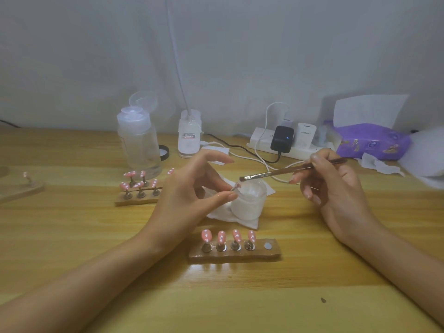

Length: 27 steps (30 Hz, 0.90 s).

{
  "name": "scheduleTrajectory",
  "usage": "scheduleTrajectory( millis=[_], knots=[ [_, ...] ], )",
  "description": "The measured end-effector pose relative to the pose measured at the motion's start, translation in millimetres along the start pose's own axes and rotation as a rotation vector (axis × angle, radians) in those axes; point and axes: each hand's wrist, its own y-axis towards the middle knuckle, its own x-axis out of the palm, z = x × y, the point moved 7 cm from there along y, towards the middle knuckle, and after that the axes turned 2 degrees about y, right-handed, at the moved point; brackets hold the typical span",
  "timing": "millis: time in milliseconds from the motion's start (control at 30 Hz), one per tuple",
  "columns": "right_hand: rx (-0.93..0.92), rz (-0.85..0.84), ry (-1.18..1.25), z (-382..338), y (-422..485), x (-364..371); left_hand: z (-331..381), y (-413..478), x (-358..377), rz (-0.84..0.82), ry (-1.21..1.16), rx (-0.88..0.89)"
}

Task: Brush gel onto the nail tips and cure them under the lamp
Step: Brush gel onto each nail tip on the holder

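Bristles (pixel 243 178) of a slim brush (pixel 288 169) gripped in the right hand (pixel 336 188) hang beside a nail tip (pixel 236 186) pinched by the left hand (pixel 189 191) over a frosted round jar (pixel 249 203).

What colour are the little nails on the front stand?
Pink with white dots; the nail tips show best in the head view.

Along the back of your worktop (pixel 72 236) you have a clear pump bottle (pixel 139 145) at left, a white power strip (pixel 262 140) carrying a black charger (pixel 281 139), and a purple tissue pack (pixel 370 143) at right.
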Motion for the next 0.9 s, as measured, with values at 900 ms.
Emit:
scheduleTrajectory(
  millis=[900],
  knots=[
    [0.016,-0.034,-0.004,2.4,0.3,3.0,9.0,-1.1,0.3,0.016,0.064,0.039]
  ],
)
